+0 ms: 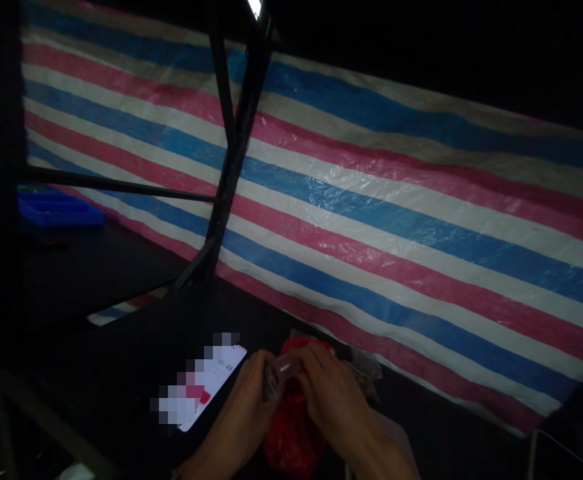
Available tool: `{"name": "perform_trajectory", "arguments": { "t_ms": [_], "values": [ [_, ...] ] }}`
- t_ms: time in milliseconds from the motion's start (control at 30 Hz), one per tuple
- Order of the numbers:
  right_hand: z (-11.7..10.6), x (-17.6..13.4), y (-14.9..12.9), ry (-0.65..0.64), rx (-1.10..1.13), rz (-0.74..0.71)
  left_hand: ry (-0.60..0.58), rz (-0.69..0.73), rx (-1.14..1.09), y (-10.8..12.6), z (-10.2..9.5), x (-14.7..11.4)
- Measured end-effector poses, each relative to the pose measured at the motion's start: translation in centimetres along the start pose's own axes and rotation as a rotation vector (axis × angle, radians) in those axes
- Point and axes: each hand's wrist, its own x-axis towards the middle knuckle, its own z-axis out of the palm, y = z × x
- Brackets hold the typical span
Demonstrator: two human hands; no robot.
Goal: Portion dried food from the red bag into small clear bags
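Observation:
A small clear plastic piece, rounded like a cup or tube point(282, 371), is between my two hands; its exact kind is hard to make out in the dim light. My left hand point(252, 390) is closed around its left end. From the other side my right hand point(327, 383) grips its right end, the fingers curled over and partly hidden. Below and behind the hands lies a crumpled red plastic bag point(291, 437). To the left of my left hand, a phone point(216, 383) with a lit screen rests on the black table point(136, 360).
Beyond my right hand sits a clear bag with small contents point(369, 370). A blue tray point(61, 210) stands on another dark surface at the far left. Dark metal frame bars point(231, 153) rise behind the table, before a striped plastic sheet point(396, 220).

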Motion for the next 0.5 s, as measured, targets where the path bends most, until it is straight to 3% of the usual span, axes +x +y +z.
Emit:
{"name": "perform_trajectory", "arguments": {
  "t_ms": [167,267,367,500],
  "values": [
    [-0.9,-0.3,0.8,0.077,0.201,0.126,0.054,-0.004,0.062,0.4,-0.7,0.4],
    [-0.7,-0.5,1.8,-0.013,0.15,0.26,0.115,-0.068,0.102,0.6,-1.3,0.4],
    [0.4,-0.7,2.5,-0.103,0.22,0.294,0.148,-0.161,0.134,0.7,-1.5,-0.6],
    [1.9,-1.3,2.1,-0.139,0.481,0.278,0.024,-0.313,0.057,0.2,-0.7,-2.6]
  ]
}}
